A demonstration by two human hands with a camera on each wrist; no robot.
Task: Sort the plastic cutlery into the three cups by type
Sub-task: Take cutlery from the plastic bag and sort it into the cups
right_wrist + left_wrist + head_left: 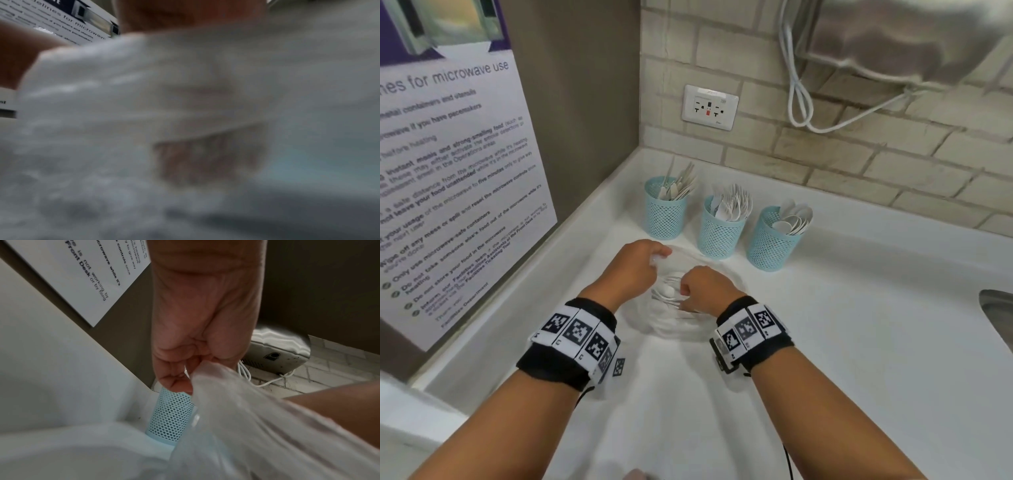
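Observation:
Three light-blue mesh cups stand in a row on the white counter. The left cup holds knives, the middle cup forks, and the right cup spoons. In front of them lies a clear plastic bag with loose white cutlery inside. My left hand pinches the bag's upper edge and lifts it. My right hand reaches down into the bag's mouth with curled fingers. The blurred film hides what those fingers hold.
A microwave-rules poster covers the left wall. A power outlet and a looped white cable hang on the brick wall under a metal appliance. A sink rim shows at the right edge of the counter.

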